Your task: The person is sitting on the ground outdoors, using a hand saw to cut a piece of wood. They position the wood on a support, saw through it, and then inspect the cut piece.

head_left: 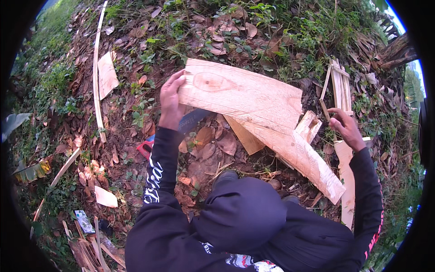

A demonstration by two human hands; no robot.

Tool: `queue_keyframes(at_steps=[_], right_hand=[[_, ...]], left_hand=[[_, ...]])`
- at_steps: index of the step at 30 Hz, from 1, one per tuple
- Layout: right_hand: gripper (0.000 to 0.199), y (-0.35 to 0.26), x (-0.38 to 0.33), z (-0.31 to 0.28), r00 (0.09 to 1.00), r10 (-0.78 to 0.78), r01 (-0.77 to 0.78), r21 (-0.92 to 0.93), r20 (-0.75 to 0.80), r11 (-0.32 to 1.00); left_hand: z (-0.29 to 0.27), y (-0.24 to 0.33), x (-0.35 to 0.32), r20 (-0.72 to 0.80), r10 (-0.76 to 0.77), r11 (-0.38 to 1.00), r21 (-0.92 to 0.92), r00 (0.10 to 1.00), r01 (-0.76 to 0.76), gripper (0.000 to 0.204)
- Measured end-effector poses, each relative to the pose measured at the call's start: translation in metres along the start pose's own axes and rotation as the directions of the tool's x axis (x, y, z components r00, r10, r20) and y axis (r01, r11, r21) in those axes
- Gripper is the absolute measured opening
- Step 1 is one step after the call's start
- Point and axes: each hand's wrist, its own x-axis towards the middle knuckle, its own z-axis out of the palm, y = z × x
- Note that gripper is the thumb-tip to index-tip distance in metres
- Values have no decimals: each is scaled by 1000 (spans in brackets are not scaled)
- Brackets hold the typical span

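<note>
My left hand (170, 100) is closed on the left end of one wide board (244, 97), which is held in front of me, above the leafy ground (208, 149). The board's long axis runs from left to right, dipping a little toward its right end; its broad face is turned up, and a single dark knot sits near the end I hold. My right hand (346, 129) is well apart from the board, off to its right, with the fingers and thumb bent beside one short stick (325, 110); I cannot tell whether they grip it.

Partly under the wide board is one second board (310, 163), its long axis slanting away from me to the left, its free end pointing down toward my right forearm. One darker wedge-shaped piece (244, 135) shows below the two, its corner pointing toward me. One split block (308, 127) lies just right of the wide board. I count one saw (192, 119), its blue blade partly behind my left wrist and its red handle left of my sleeve.

Over on my left lie one long thin strip (96, 77), pointing away from me, two flat offcuts (107, 76), one printed packet (84, 221) and a heap of split sticks (86, 254), too jumbled to count. One pale plank (347, 181) lies lengthwise beside my right forearm.
</note>
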Motion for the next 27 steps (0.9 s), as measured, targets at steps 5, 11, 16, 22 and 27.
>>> queue_keyframes(at_steps=[5,11,16,22,27], right_hand=[[54,27,24,127,972,230,-139,687,-42,714],[63,54,19,207,902,263,-99,430,-342,897],[56,55,17,220,846,326,-190,332,-423,924],[62,54,9,216,844,84,-200,-167,-530,965],[89,63,8,231,902,-103,-8,-254,-419,967]], left_hand=[[38,-57,19,176,-175,970,200,969,139,28],[11,-102,31,261,114,618,737,959,-274,30],[3,-118,24,245,110,358,894,963,-268,27],[3,-113,6,208,196,361,893,958,-268,22],[-35,-126,-5,-26,-166,705,695,986,137,36]])
